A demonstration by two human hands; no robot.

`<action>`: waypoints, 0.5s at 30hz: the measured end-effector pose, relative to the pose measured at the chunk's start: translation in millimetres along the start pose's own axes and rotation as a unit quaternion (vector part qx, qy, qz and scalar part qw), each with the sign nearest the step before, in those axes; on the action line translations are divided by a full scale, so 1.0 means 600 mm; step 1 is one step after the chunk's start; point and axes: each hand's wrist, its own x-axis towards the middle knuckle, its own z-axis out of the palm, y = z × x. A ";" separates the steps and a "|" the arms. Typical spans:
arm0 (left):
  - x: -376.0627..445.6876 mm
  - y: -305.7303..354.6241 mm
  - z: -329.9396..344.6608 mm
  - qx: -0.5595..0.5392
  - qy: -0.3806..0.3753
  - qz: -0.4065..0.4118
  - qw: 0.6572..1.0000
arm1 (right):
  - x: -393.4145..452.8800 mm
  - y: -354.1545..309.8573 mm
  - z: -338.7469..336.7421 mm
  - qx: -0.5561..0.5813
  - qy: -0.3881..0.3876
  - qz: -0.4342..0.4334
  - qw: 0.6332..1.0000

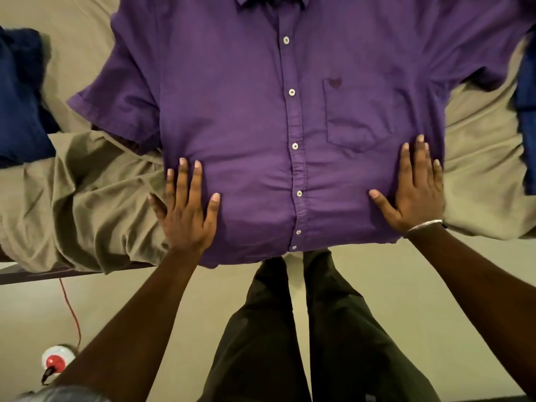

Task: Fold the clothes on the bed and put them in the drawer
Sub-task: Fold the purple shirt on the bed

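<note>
Your left hand (185, 210) and right hand (414, 187) press flat, fingers spread, on the buttoned purple short-sleeved cotton shirt's (261, 111) lower sides.

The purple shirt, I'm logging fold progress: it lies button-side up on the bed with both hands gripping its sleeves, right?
Not quite. The head view shows the purple shirt button-side up on the bed, but the left hand and right hand press flat on its lower body, not gripping the sleeves.

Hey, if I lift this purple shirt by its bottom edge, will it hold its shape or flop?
The purple shirt will probably flop: its thin cloth already wrinkles between the left hand and right hand pressing it flat. It likely weighs little. Its spread sleeves would probably dangle and drag across the bed sheet.
</note>
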 end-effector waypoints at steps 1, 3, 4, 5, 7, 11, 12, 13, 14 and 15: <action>-0.002 0.003 -0.001 -0.020 0.023 -0.009 1.000 | 0.001 -0.008 -0.005 -0.001 0.015 -0.007 1.000; 0.007 0.014 -0.013 -0.097 0.091 -0.063 0.989 | 0.026 -0.049 -0.015 0.012 0.077 -0.034 0.996; 0.020 0.021 -0.025 -0.146 0.127 -0.116 0.974 | 0.048 -0.082 -0.020 0.024 0.100 -0.055 0.993; 0.036 0.028 -0.038 -0.184 0.158 -0.177 0.954 | 0.072 -0.120 -0.026 0.040 0.106 -0.081 0.990; 0.077 0.033 -0.066 -0.222 0.202 -0.281 0.912 | 0.128 -0.205 -0.032 0.066 0.094 -0.135 0.984; 0.156 0.003 -0.101 -0.205 0.154 -0.322 0.911 | 0.207 -0.325 -0.011 0.054 0.044 -0.162 0.984; 0.173 -0.007 -0.108 -0.217 0.143 -0.312 0.914 | 0.218 -0.338 -0.002 0.046 0.020 -0.150 0.987; 0.185 -0.016 -0.113 -0.236 0.137 -0.313 0.910 | 0.219 -0.340 0.010 0.037 -0.007 -0.136 0.990; 0.203 -0.030 -0.119 -0.264 0.132 -0.333 0.896 | 0.221 -0.342 0.020 0.029 -0.023 -0.124 0.992; 0.216 -0.036 -0.125 -0.291 0.123 -0.366 0.875 | 0.218 -0.340 0.028 0.025 -0.032 -0.115 0.992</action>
